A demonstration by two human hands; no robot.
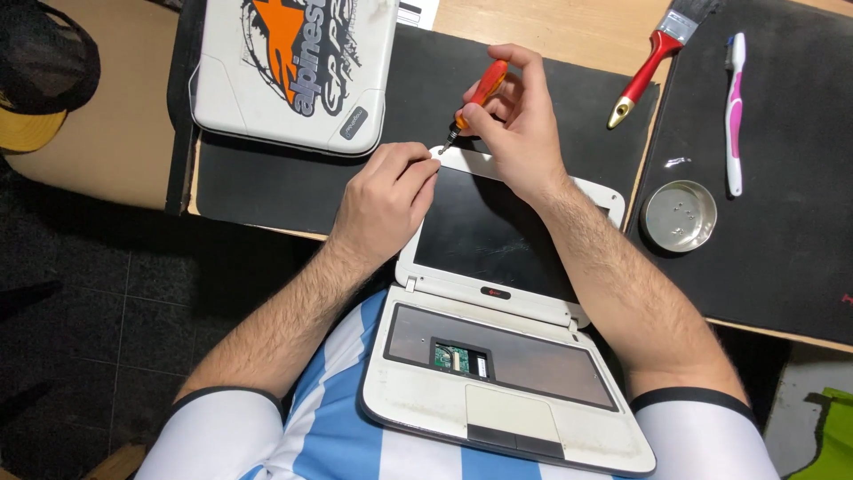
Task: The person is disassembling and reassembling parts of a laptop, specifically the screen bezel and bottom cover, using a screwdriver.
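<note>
An open white laptop point(498, 418) rests on my lap and leans against the table edge, its keyboard removed and a small green circuit board point(451, 357) showing. My right hand point(515, 116) grips a small orange-handled screwdriver point(478, 93), tip down at the top left corner of the white screen frame point(604, 188). My left hand point(386, 196) pinches that same corner beside the tip, fingers closed on the frame edge. The dark screen point(489, 236) faces up.
A second white laptop point(293, 67) with an orange and grey sticker lies shut on a black mat point(267, 178). On the right black mat point(782, 222) sit a round metal dish point(680, 215), a pink-white toothbrush point(734, 111) and a red-handled brush point(653, 58). A dark cap point(40, 71) lies far left.
</note>
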